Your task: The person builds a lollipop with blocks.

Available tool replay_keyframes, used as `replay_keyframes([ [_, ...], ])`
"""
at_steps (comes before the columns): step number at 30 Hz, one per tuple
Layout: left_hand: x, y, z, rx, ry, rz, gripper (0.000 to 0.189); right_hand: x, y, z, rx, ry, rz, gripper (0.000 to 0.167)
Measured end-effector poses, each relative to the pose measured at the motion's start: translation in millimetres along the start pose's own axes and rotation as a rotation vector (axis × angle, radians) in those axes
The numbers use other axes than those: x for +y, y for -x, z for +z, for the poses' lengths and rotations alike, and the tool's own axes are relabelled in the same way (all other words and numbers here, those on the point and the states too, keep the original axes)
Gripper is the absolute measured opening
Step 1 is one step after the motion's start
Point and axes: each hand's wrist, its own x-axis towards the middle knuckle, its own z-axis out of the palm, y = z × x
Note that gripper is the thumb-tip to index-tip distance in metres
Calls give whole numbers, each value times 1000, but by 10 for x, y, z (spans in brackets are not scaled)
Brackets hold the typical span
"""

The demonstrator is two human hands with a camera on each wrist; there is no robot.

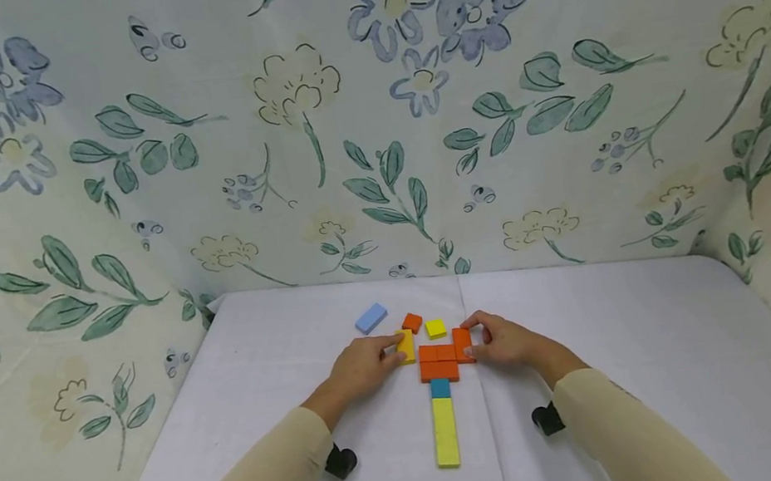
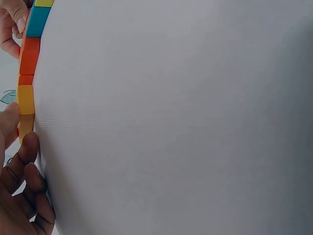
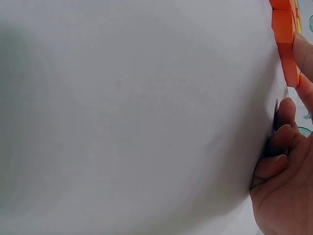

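Observation:
My left hand [image 1: 365,364] pinches a yellow-orange block [image 1: 408,348] between thumb and index finger, at the left of a group of flat blocks. On the group's right side, my right hand [image 1: 511,342] pinches an upright-lying orange block [image 1: 460,344] by its ends. Between them lie two small orange blocks [image 1: 437,352] above a wider orange block [image 1: 438,371]. Below that, a blue-teal square block [image 1: 440,388] touches a long pale yellow block [image 1: 445,433]. In the left wrist view the yellow-orange block [image 2: 26,100] stands beside the thumb; the right wrist view shows the orange block [image 3: 285,36] at the fingertips.
Beyond the group lie a light blue block [image 1: 371,318], a small orange block [image 1: 411,322] and a yellow square block [image 1: 435,328]. White cloth [image 1: 261,361] covers the table. A flowered curtain [image 1: 365,109] rises behind it. Black wrist devices [image 1: 341,462] hang under both forearms.

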Motion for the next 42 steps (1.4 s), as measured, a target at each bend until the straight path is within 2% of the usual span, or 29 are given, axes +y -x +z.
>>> replay_keyframes([
  [23, 71, -3, -14, -59, 18, -5, 47, 4, -6, 16, 17, -12, 23, 46],
  [30, 71, 1, -14, -53, 15, 3, 47, 8, -3, 8, 13, -3, 6, 46],
  [42, 75, 19, -18, -39, 7, 13, 47, -5, 8, 9, 14, 13, 25, 46],
])
